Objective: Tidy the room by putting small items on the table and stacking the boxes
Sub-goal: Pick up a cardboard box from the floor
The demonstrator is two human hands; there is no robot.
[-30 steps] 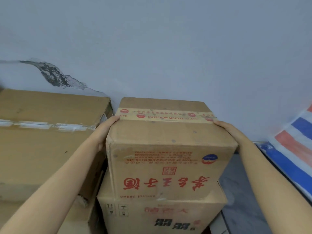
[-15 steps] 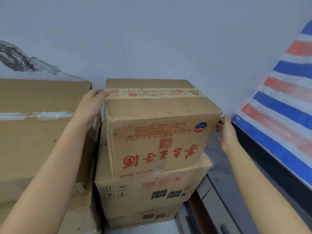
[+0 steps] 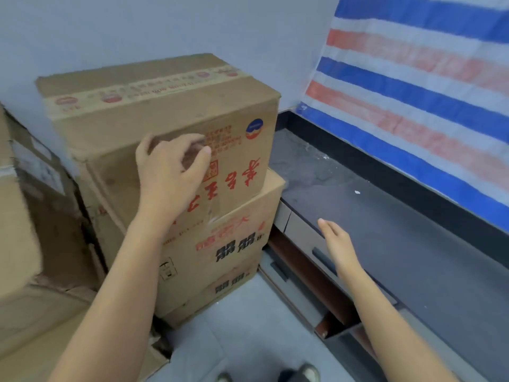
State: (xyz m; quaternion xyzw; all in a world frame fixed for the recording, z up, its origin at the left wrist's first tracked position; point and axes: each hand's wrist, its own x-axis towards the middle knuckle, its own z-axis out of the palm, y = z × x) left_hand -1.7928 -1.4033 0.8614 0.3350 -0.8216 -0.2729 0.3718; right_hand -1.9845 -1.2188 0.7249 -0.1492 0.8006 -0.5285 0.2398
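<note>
A brown cardboard box with red characters [image 3: 154,106] sits on top of a stack, over a second box with black characters [image 3: 234,238] and a third box [image 3: 228,285] beneath it. My left hand [image 3: 170,166] hovers in front of the top box's front face, fingers loosely curled, holding nothing. My right hand [image 3: 338,244] is off the boxes, fingers straight, above the edge of the dark table [image 3: 413,244] on the right.
Larger cardboard boxes [image 3: 24,216] stand at the left against the wall. A red, white and blue striped tarp [image 3: 427,92] hangs behind the dark table. The table has grey drawers [image 3: 303,232] on its front. Shoes [image 3: 300,374] show on the tiled floor below.
Both hands have let go of the top box's sides. The left hand moved to its front face; the right hand dropped toward the table edge. The view swung right and down.
</note>
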